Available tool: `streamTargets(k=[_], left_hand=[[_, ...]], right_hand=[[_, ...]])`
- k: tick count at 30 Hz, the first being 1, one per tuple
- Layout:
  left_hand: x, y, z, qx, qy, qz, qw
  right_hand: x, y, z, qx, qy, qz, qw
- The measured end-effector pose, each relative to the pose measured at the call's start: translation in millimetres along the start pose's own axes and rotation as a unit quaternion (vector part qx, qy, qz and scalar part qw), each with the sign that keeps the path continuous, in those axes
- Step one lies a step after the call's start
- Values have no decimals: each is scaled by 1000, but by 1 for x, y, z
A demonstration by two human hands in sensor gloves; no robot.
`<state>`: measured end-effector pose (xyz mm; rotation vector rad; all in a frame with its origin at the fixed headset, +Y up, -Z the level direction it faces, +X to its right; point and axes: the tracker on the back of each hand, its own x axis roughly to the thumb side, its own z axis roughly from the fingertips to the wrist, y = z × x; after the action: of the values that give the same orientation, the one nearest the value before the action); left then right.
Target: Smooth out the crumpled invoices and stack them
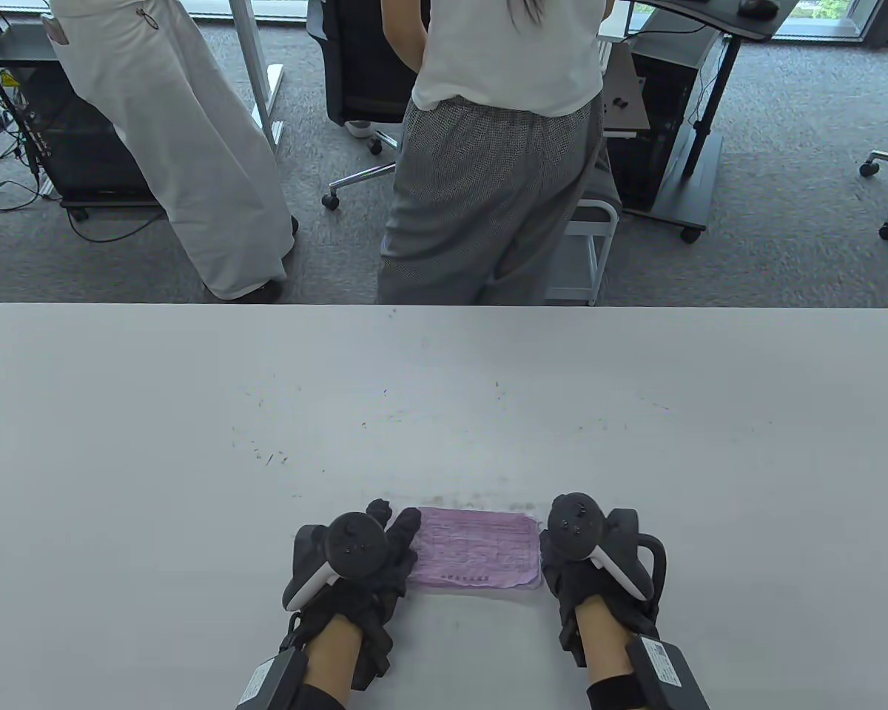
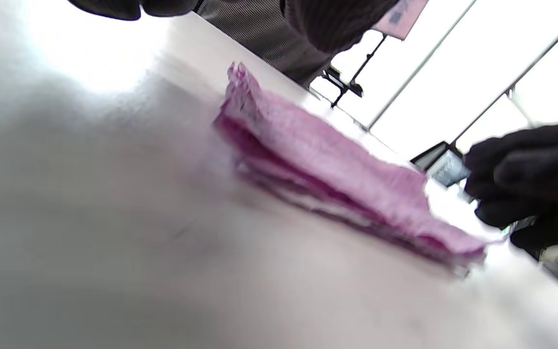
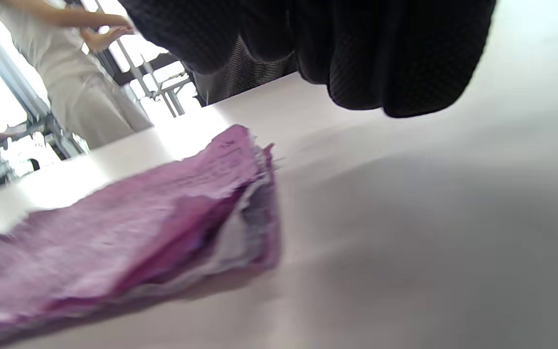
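A stack of pink invoices [image 1: 477, 549] lies flat on the white table [image 1: 444, 414] near the front edge, its sheets wrinkled and their edges uneven. My left hand [image 1: 398, 531] is at the stack's left end, with fingertips [image 1: 408, 520] over that edge. My right hand [image 1: 552, 563] is at the stack's right end. In the left wrist view the stack [image 2: 337, 179] shows several layers, with my right hand's fingers [image 2: 526, 174] beside its far end. In the right wrist view the stack [image 3: 138, 232] lies apart from my fingers [image 3: 356, 53], which hang loosely curled above the table. Neither hand grips anything.
Two people stand just beyond the table's far edge, one in grey trousers [image 1: 488, 192] and one in white trousers [image 1: 192, 148]. Office chairs, desks and cables are on the carpet behind them.
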<state>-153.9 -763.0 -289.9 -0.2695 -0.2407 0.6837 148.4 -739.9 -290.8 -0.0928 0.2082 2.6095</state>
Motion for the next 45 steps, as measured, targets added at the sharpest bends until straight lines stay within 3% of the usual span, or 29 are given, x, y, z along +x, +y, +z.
streamTargets(k=[2, 4, 7, 9, 13, 19, 23, 28, 31, 34, 37, 39, 43, 45], left_hand=[[-7, 3, 4, 16, 23, 69, 997], [-15, 4, 8, 32, 67, 130, 989], [-23, 2, 7, 17, 76, 166, 983], [-23, 1, 5, 23, 81, 183, 979], [-14, -12, 1, -8, 77, 246, 966], [-4, -22, -1, -31, 57, 272, 960], [-13, -14, 2, 0, 58, 234, 971], [-19, -12, 2, -11, 58, 269, 961], [-16, -13, -1, -29, 50, 264, 963], [-13, -9, -2, -15, 31, 247, 968], [-8, 0, 2, 29, -13, 180, 983], [2, 4, 5, 31, -55, 105, 993], [31, 1, 10, -17, -152, 16, 988], [49, -9, 10, -102, -185, 17, 977]], right_hand=[[-7, 6, 4, 1, 11, -112, 994], [-11, 12, 5, 1, 9, -149, 989], [-17, 18, 4, 26, 7, -150, 988], [-18, 18, 3, 7, 10, -158, 987], [-18, 21, 2, 9, -14, -159, 987], [-15, 22, 4, 13, -20, -212, 977], [-21, 18, 4, -2, -7, -188, 982], [-16, 22, 4, 17, -13, -207, 978], [-11, 23, 4, 20, -19, -183, 983], [-15, 19, 3, 6, -6, -159, 987], [-25, 13, 4, 2, 0, -129, 992], [-30, 7, 5, -2, 11, -115, 993], [-23, -9, -3, -35, 15, -66, 997], [-3, -25, -14, -33, -32, 20, 999]])
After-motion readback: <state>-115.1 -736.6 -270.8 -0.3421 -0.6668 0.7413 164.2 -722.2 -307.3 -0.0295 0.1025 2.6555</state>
